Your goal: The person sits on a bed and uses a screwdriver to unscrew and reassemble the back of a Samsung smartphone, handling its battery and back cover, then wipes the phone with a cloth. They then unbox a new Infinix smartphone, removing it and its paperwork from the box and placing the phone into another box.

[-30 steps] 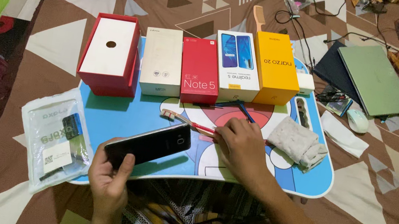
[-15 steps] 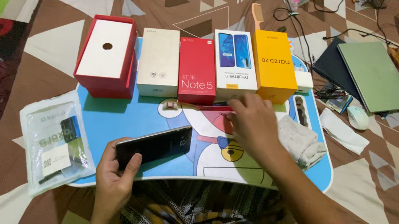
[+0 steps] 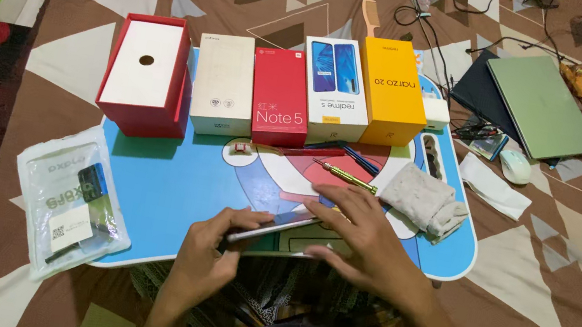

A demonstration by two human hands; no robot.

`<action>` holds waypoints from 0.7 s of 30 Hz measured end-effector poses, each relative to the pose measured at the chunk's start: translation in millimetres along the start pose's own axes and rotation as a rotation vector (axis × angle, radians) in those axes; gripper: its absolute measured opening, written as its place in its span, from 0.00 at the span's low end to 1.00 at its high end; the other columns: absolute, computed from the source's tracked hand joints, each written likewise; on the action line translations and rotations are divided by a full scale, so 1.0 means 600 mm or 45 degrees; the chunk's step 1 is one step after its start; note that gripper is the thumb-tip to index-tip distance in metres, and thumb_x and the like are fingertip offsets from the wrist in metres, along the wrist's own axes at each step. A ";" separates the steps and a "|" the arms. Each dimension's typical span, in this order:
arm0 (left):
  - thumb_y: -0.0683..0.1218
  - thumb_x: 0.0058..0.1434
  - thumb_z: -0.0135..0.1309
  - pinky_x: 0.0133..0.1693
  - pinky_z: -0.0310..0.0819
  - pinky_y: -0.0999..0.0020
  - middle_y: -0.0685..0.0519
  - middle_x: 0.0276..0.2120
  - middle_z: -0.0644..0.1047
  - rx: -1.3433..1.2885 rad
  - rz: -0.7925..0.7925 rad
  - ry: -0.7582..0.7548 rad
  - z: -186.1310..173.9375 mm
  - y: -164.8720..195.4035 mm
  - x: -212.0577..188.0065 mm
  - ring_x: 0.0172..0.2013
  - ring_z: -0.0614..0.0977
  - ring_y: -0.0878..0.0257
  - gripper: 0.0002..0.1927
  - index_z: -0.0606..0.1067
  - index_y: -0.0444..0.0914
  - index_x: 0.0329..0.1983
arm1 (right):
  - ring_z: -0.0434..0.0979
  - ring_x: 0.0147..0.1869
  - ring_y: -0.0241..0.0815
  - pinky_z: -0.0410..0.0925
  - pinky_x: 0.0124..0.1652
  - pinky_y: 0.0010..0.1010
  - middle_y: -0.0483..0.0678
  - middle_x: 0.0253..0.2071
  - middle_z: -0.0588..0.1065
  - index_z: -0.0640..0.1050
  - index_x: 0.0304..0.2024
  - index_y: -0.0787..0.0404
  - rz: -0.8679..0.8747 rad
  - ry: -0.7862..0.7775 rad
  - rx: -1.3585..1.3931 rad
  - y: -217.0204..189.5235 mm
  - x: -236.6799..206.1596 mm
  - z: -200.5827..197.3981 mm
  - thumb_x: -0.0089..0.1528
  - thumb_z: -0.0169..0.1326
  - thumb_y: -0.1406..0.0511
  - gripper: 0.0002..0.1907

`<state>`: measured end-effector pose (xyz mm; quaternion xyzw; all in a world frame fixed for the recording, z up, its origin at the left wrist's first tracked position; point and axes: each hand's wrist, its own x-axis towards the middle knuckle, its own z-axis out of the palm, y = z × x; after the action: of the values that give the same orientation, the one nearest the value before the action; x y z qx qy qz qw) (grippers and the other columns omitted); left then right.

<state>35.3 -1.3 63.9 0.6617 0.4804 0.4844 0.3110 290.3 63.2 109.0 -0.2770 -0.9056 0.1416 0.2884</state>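
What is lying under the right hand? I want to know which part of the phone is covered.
The right hand lies flat over the phone, which the left hand grips at its near end. Only the phone's thin edge shows; its face and far end are hidden.

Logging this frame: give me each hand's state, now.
Left hand: closed on the edge of the slim phone, holding it.
Right hand: open, fingers spread, resting on the phone.
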 end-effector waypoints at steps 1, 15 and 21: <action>0.25 0.47 0.44 0.58 0.76 0.60 0.46 0.47 0.85 -0.035 -0.082 0.008 0.003 0.005 0.003 0.50 0.88 0.54 0.21 0.75 0.32 0.43 | 0.74 0.61 0.56 0.62 0.61 0.51 0.57 0.57 0.76 0.76 0.57 0.63 -0.032 0.024 0.000 0.008 0.000 0.006 0.55 0.66 0.60 0.30; 0.29 0.45 0.58 0.41 0.83 0.69 0.48 0.37 0.85 0.130 0.110 0.194 0.026 0.008 0.013 0.38 0.88 0.60 0.19 0.82 0.34 0.42 | 0.81 0.42 0.44 0.67 0.52 0.42 0.47 0.37 0.82 0.79 0.44 0.61 0.005 0.319 0.134 0.020 -0.011 0.067 0.53 0.65 0.73 0.16; 0.28 0.45 0.57 0.42 0.85 0.70 0.48 0.37 0.85 -0.010 0.100 0.244 0.017 0.015 -0.001 0.38 0.89 0.60 0.20 0.83 0.35 0.42 | 0.84 0.47 0.41 0.68 0.57 0.40 0.46 0.45 0.83 0.80 0.47 0.59 0.078 0.379 0.582 0.012 -0.015 0.064 0.58 0.66 0.70 0.14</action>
<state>47.7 -4.3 68.4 0.6296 0.4796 0.5591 0.2470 276.5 60.1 71.4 -0.2496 -0.7890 0.3086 0.4690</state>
